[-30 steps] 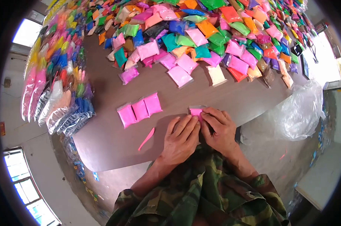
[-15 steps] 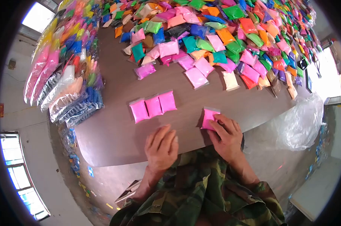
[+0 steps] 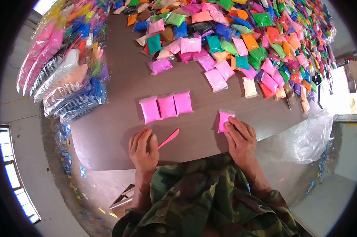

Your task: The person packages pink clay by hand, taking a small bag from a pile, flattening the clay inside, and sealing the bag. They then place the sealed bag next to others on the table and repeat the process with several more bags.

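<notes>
My right hand (image 3: 241, 140) pinches the lower right of a small pink packet (image 3: 224, 118) between thumb and fingers, near the table's front edge. To the left, my left hand (image 3: 144, 148) rests low over the table with fingers bent and thumb apart, holding nothing. A pink plastic modelling knife (image 3: 170, 138) lies slanted just beside that thumb. Beyond it, three pink packets stand in a row: a left packet (image 3: 150, 110), a middle packet (image 3: 167, 106) and a right packet (image 3: 183, 102), their clear sealed strips at the far ends.
A large heap of colourful packets (image 3: 261, 53) covers the far side of the brown table (image 3: 123, 118). Bulging clear bags of coloured pieces (image 3: 68, 71) are stacked at the left edge. A crumpled clear plastic bag (image 3: 309, 136) hangs at the right edge.
My left hand has moved left, and the pink knife now shows on the table beside it. My right hand keeps its grip on the packet. The view has shifted slightly.
</notes>
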The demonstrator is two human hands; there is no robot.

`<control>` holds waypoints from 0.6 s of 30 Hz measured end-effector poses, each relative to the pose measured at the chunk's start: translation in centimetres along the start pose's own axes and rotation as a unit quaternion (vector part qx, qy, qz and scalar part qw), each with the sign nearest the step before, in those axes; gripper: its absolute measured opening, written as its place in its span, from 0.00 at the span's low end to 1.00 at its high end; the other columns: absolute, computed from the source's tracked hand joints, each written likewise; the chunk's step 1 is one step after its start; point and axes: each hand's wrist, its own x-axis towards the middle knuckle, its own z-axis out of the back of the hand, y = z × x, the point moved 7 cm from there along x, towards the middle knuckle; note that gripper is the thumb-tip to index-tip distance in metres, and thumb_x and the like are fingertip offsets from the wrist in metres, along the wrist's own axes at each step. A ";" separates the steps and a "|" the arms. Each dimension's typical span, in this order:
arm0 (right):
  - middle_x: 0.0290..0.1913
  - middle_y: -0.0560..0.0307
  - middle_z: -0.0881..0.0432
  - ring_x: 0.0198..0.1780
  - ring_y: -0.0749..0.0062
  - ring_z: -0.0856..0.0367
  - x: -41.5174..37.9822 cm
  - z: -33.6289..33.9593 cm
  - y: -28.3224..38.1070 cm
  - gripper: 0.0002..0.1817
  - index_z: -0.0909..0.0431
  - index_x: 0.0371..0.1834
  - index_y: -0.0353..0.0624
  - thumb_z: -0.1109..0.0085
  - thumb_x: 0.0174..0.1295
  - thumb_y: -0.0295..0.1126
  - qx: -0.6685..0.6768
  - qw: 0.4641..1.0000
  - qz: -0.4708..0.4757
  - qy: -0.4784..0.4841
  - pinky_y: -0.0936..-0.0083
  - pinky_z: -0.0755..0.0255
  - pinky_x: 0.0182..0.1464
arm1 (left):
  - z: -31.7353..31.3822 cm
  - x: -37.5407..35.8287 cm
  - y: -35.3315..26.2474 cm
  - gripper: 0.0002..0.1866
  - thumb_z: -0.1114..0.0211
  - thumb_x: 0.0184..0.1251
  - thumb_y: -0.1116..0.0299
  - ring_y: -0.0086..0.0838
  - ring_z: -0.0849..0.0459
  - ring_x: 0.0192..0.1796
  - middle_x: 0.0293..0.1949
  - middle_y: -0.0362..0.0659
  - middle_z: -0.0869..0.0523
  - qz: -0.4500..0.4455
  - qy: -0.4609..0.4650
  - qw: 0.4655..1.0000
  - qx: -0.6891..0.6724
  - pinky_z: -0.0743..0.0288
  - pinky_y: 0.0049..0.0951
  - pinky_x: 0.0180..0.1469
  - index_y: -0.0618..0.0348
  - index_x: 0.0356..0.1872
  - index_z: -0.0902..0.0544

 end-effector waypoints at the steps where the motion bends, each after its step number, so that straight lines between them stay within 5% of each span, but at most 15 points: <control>1: 0.64 0.56 0.11 0.56 0.56 0.12 0.0 0.1 -0.2 0.19 0.08 0.58 0.45 0.22 0.63 0.26 0.007 1.000 -0.005 -0.008 0.61 0.21 0.55 | 0.1 -0.1 0.5 0.12 0.28 0.71 0.77 0.46 0.09 0.53 0.53 0.52 0.07 0.028 -0.005 0.999 -0.024 0.16 0.43 0.58 0.65 0.54 0.10; 6: 0.61 0.51 0.10 0.54 0.57 0.09 0.9 -0.2 0.0 0.19 0.08 0.57 0.42 0.21 0.61 0.24 0.103 0.991 -0.047 -0.073 0.66 0.17 0.53 | 1.1 -0.4 2.1 0.11 0.31 0.80 0.73 0.37 0.09 0.52 0.53 0.51 0.07 0.144 -0.021 0.983 -0.108 0.17 0.36 0.58 0.66 0.56 0.11; 12: 0.62 0.52 0.11 0.52 0.58 0.08 6.1 -2.7 6.5 0.20 0.08 0.57 0.43 0.21 0.59 0.23 0.117 0.987 0.098 -0.056 0.66 0.15 0.51 | 0.9 0.0 2.1 0.11 0.28 0.76 0.74 0.37 0.09 0.47 0.50 0.52 0.07 0.105 -0.037 0.989 -0.093 0.16 0.34 0.52 0.65 0.55 0.10; 18: 0.63 0.53 0.12 0.51 0.57 0.09 8.7 -6.9 9.3 0.21 0.09 0.56 0.41 0.21 0.58 0.23 0.128 0.981 0.146 -0.027 0.63 0.17 0.48 | 1.0 -0.1 2.5 0.11 0.28 0.75 0.75 0.40 0.08 0.49 0.49 0.53 0.07 0.131 -0.034 0.984 -0.113 0.16 0.35 0.53 0.65 0.55 0.10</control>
